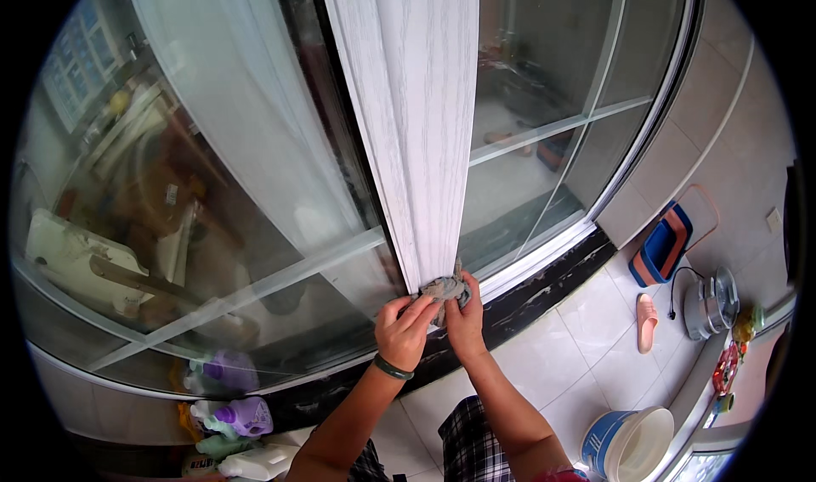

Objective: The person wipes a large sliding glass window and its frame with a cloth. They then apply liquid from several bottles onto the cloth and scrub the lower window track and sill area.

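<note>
A crumpled grey-brown cloth [446, 289] is pressed against the bottom end of a white wood-grain door frame [433, 163]. My left hand [403, 332], with a dark green bangle at the wrist, pinches the cloth from the left. From the right, my right hand [465, 322] grips it too, with the thumb on top. Glass panes with pale glazing bars flank the frame: a large one [255, 182] on the left and another [535, 99] on the right.
Detergent bottles [248, 417] stand at lower left beside the black stone sill [542, 291]. On the tiled floor at right are a white-and-blue bucket [612, 444], a pink slipper [646, 322], a metal pot [704, 306] and a blue-and-pink basket [660, 246].
</note>
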Tool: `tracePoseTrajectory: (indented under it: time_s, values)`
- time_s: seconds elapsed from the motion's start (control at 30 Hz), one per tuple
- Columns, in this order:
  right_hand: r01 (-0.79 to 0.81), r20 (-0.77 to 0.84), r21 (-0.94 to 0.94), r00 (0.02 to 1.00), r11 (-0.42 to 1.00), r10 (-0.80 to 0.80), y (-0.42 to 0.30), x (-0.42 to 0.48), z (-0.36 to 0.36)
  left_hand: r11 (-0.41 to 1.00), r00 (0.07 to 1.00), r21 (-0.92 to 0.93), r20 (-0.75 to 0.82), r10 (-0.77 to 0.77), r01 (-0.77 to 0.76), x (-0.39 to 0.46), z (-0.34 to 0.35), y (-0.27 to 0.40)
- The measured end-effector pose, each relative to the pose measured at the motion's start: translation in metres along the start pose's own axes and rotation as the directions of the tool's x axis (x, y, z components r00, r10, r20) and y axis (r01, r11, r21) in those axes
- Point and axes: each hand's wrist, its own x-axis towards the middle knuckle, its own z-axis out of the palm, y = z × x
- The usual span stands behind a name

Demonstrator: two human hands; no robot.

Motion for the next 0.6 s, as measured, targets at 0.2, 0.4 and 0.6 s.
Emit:
tracePoseTrajectory:
  time_s: [0.2, 0.4, 0.6]
  values:
    - [-0.147, -0.009, -0.113, 0.989, 0.983, 0.147, 0.048, -0.009, -0.004, 0.999, 0.996, 0.033, 0.086, 0.022, -0.025, -0.038, 0.027, -0.013]
    - [0.126, -0.058, -0.152, 0.989, 0.98, -0.136, 0.0, -0.007, 0.005, 0.996, 0.997, -0.063, 0.065, -0.051, 0.055, -0.014, -0.002, -0.006]
    - [0.611, -0.085, -0.367, 0.729, 0.702, -0.679, -0.159, 0.017, 0.03, 0.999, 0.967, 0.031, -0.249, 0.043, -0.037, 0.077, -0.079, 0.014]
